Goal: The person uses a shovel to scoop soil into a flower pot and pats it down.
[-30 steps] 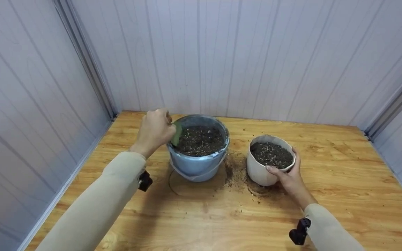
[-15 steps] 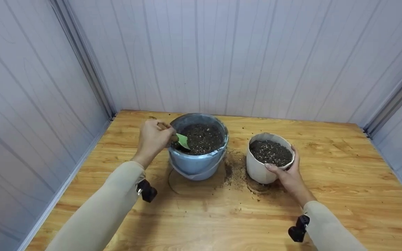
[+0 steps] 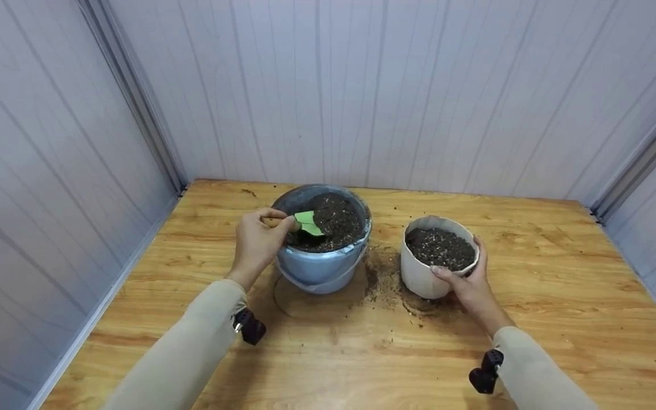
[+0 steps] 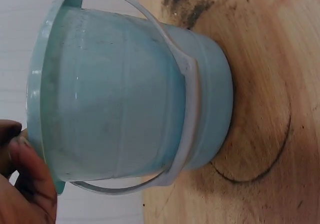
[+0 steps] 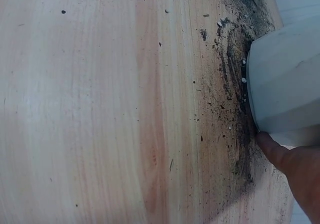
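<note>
My left hand (image 3: 257, 242) pinches the wooden handle of a small garden trowel (image 3: 308, 221) at the left rim of a light blue bucket (image 3: 321, 273). The trowel's green blade sits inside the bucket, its tip against dark soil (image 3: 340, 219) that is heaped toward the right. In the left wrist view, thumb and fingers (image 4: 31, 169) show beside the bucket's rim; the blade is hidden there. My right hand (image 3: 476, 293) grips a white plant pot (image 3: 421, 276) by its right side, thumb near the front rim. Dark, speckled soil (image 3: 442, 249) fills much of that pot.
Spilled soil (image 3: 384, 274) lies on the wooden table (image 3: 339, 359) between bucket and pot, with more crumbs around the pot's base. The bucket's pale handle (image 4: 190, 99) hangs down in front. Panelled walls (image 3: 351, 97) stand behind and at both sides.
My left hand has come down and the trowel's blade has swung from upright at the left rim to lying flatter, further into the bucket. Soil there has risen into a mound. The right hand holds still.
</note>
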Tool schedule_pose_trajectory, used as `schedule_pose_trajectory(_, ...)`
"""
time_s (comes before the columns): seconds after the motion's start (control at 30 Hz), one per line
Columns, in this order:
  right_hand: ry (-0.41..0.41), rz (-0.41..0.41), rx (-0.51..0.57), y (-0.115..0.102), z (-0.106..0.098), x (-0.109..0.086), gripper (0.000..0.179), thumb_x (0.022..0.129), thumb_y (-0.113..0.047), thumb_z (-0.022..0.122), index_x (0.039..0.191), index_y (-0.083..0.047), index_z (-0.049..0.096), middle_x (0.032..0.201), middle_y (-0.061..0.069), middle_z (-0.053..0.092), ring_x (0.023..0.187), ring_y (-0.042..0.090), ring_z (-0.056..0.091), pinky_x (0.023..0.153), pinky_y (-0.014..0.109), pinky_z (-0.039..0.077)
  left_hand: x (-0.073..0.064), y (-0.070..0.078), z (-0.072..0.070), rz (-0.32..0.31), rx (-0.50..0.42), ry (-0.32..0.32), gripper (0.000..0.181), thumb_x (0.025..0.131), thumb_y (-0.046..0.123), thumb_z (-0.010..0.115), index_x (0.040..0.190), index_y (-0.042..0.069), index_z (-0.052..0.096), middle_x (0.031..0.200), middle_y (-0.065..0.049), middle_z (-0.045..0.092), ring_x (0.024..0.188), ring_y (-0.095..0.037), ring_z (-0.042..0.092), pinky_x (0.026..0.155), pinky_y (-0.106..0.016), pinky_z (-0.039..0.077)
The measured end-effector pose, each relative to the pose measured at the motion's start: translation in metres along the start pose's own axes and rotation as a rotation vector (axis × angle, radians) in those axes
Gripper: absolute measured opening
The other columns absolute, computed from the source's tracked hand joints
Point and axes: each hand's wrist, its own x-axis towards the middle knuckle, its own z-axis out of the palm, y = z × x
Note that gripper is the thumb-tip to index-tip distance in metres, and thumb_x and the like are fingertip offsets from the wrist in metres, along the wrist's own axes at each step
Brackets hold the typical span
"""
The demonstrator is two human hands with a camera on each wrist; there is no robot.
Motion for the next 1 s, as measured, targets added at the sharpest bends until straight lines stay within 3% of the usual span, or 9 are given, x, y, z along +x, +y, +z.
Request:
schedule_pose_trajectory(0.13,0.005,-0.015,-0.016,-0.004,-0.004,0.003,0.11,0.083,-0.004,0.072,0.156,-0.018,-0.009,0.162,0.016,0.004,0.145,0.031,0.016,0.118,0.038,0.013,-0.002,0.008,-0.001,0.033,0.148,-0.098,0.024,0.087,0.027,0.078,0.097,0.007,0.071,0.086,-0.007,0.07,0.063,-0.016,0.06,0.058,-0.032,0.05)
schedule_pose_trajectory(0.23,0.005,-0.006,-0.009,-0.005,-0.005,0.003,0.11,0.084,-0.004,0.071,0.156,-0.019,-0.01,0.161,0.017,0.004,0.144,0.031,0.017,0.117,0.038,0.014,-0.006,0.011,-0.001,0.035,0.19,-0.138,0.028,0.087,0.028,0.077,0.101,0.006,0.069,0.092,-0.008,0.069,0.077,-0.02,0.066,0.065,-0.035,0.054)
schedule_pose_trajectory(0.33,-0.009,0.009,0.012,-0.002,0.0,0.003,0.108,0.085,-0.004,0.071,0.156,-0.02,-0.01,0.16,0.018,0.007,0.143,0.031,0.02,0.116,0.04,0.018,-0.01,0.009,-0.002,0.011,0.187,-0.123,0.027,0.087,0.028,0.076,0.103,0.007,0.072,0.095,-0.008,0.069,0.081,-0.021,0.067,0.066,-0.035,0.055)
schedule_pose_trajectory(0.47,-0.043,0.002,0.054,0.003,0.012,0.004,0.108,0.085,-0.003,0.072,0.156,-0.018,-0.008,0.158,0.02,0.011,0.14,0.032,0.023,0.115,0.041,0.021,-0.015,0.003,-0.008,-0.026,0.173,-0.054,0.025,0.084,0.026,0.079,0.102,0.009,0.077,0.096,-0.007,0.072,0.083,-0.02,0.067,0.068,-0.034,0.054)
schedule_pose_trajectory(0.63,-0.034,-0.022,0.083,0.006,0.016,0.004,0.107,0.083,0.0,0.072,0.155,-0.015,-0.005,0.156,0.021,0.014,0.139,0.034,0.025,0.116,0.043,0.02,-0.018,0.001,-0.009,-0.072,0.033,-0.014,0.027,0.082,0.024,0.081,0.103,0.008,0.078,0.099,-0.005,0.073,0.087,-0.018,0.068,0.069,-0.03,0.053)
schedule_pose_trajectory(1.0,-0.004,-0.045,0.081,0.001,0.006,0.0,0.108,0.082,0.001,0.072,0.156,-0.015,-0.005,0.157,0.021,0.013,0.14,0.035,0.024,0.116,0.044,0.019,-0.02,0.005,0.004,-0.14,-0.286,0.047,0.031,0.079,0.016,0.085,0.105,0.001,0.076,0.094,-0.01,0.074,0.084,-0.018,0.068,0.069,-0.024,0.053)
